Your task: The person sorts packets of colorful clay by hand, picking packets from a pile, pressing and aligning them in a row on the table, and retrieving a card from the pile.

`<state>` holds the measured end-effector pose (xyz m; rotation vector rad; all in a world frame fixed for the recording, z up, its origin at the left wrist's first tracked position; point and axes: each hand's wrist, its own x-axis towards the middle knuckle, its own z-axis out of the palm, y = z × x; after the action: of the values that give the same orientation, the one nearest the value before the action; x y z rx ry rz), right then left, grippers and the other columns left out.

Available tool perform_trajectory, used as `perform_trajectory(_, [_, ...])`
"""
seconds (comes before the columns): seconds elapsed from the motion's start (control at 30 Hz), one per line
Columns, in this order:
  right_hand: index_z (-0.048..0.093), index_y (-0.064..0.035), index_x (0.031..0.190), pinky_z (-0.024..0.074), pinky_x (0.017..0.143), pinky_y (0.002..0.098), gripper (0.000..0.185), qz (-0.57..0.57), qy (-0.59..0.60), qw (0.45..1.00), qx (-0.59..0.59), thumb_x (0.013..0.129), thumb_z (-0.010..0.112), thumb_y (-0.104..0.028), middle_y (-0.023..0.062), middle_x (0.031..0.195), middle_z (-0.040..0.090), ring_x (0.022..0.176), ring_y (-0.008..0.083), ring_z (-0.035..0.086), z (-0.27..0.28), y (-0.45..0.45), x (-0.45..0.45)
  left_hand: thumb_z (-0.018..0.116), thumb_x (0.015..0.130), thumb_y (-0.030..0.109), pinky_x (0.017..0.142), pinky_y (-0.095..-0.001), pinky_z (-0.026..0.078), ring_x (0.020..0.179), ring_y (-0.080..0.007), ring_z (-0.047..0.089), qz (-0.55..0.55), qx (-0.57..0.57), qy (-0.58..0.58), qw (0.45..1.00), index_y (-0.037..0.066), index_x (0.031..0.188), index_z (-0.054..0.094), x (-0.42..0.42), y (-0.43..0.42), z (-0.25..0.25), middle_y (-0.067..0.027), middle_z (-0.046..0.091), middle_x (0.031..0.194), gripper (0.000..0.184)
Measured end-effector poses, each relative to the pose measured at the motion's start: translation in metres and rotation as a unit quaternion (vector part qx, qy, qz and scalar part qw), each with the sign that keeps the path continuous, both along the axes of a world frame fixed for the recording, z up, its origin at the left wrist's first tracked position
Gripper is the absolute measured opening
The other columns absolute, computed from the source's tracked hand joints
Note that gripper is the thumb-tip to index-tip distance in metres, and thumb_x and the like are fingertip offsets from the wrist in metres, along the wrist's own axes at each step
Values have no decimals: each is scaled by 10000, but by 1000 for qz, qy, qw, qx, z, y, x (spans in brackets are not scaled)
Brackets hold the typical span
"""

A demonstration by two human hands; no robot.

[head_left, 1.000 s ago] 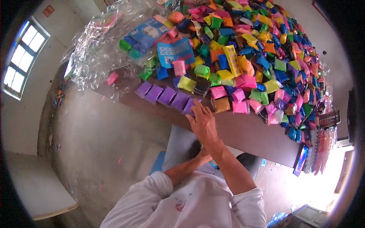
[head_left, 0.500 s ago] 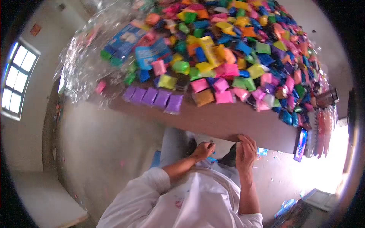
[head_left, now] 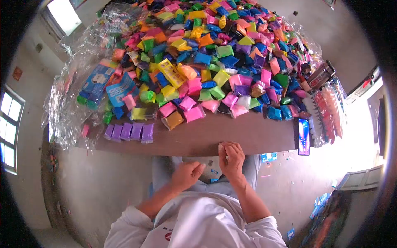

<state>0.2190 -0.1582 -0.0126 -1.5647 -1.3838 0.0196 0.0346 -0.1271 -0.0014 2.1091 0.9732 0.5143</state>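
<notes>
My left hand [head_left: 188, 174] is over my lap, below the table edge, fingers curled in and thumb pressed along them. Whatever it may hold is hidden. At the front edge of the brown table [head_left: 186, 139], my right hand [head_left: 232, 159] is closed, thumb against the fingers; a small pale bit shows at the fingertips, too small to name. A row of several purple packets [head_left: 131, 131] lies near the edge, left of both hands. Closest beyond my right hand are a pink packet [head_left: 193, 114] and a brown-gold packet [head_left: 173, 120] at the front of a large pile.
Colourful packets [head_left: 223, 51] are heaped across the table. Crumpled clear plastic [head_left: 66, 99] covers its left end, beside blue printed packs [head_left: 97, 80]. At the right stand a phone [head_left: 303, 137], strips of red and clear packaging [head_left: 324, 113] and a dark bottle-like item [head_left: 320, 75].
The view has swung, so the table sits lower and further left. My hands are closer together, the left one raised with its fingers curled; the right one stays by the table edge.
</notes>
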Motion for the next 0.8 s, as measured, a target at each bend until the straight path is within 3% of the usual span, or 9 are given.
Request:
perform_trajectory(0.03, [590,-10,759,482,712,368,46,0,-9,1000,14,765,630,-31,114,820,639,796,295,599,-2,-1,-1,529,891,262,527,-430,410,593,-389,547,-3,-1,1,1000,4,683,504,-1,7,5,-182,542,627,333])
perform_trajectory(0.1, [588,-12,758,483,716,370,53,-10,-15,1000,23,756,639,-30,112,833,638,811,293,598,-7,-2,-5,529,894,261,497,-414,393,539,-368,517,5,120,-54,991,5,668,493,-3,27,15,-168,506,580,343])
perform_trajectory(0.17, [589,-2,766,485,719,361,65,-11,-50,998,46,722,630,24,108,838,632,819,280,604,-10,-2,-6,525,899,275,486,-407,375,509,-354,485,101,14,-31,994,6,654,484,-2,42,42,-173,475,554,366])
perform_trajectory(0.23, [587,-5,766,485,733,362,72,-8,-59,997,45,717,630,25,103,845,631,831,279,603,-10,-2,-5,534,900,291,516,-339,396,532,-161,503,149,79,-50,984,-7,722,543,-7,71,27,-112,511,569,347])
perform_trajectory(0.27, [585,-8,766,484,746,364,79,3,-68,997,46,712,631,27,99,852,630,842,277,601,-10,-3,-4,534,900,291,516,-339,396,532,-161,503,143,76,-50,986,-7,722,543,-6,82,16,-112,511,569,347])
perform_trajectory(0.33, [583,-10,761,484,755,364,76,-3,-69,997,44,712,631,25,101,856,631,847,282,600,-8,-5,-6,508,907,290,471,-392,363,496,-348,480,153,113,-73,979,4,632,467,-1,94,3,-175,485,543,399])
perform_trajectory(0.4, [582,-12,756,483,765,365,75,-10,-74,996,49,711,631,23,103,860,631,851,286,600,-5,-2,-7,534,882,252,490,-414,381,527,-352,505,168,152,-7,974,12,624,475,7,90,0,-168,502,562,357])
perform_trajectory(0.47, [582,-10,756,483,768,369,75,-12,-68,996,52,710,636,15,108,864,628,857,293,597,-7,-2,-9,567,840,208,519,-448,396,565,-358,522,97,309,9,946,27,609,485,15,87,1,-159,502,578,305])
perform_trajectory(0.8, [572,-29,769,466,785,377,111,-21,-119,992,42,696,655,-25,93,887,621,869,278,594,-9,0,-13,609,781,162,573,-443,426,604,-337,529,98,304,34,947,56,606,463,14,86,-1,-123,508,598,252])
